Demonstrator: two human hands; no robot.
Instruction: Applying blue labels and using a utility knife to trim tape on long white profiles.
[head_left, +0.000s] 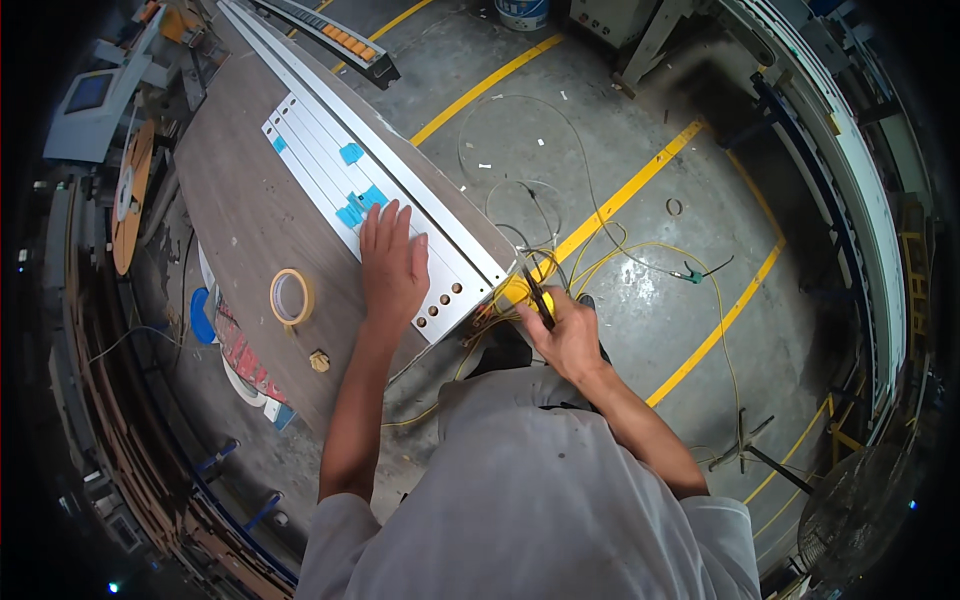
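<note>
While holding nothing, left hand: spread flat on white panel, near blue patches.
Right hand: curled around slim dark tool.
White panel: lying on bench, right of tape roll.

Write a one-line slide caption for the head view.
Left hand on white strips, right hand holding a dark slender tool, with a tape roll lying on the brown bench.
</note>
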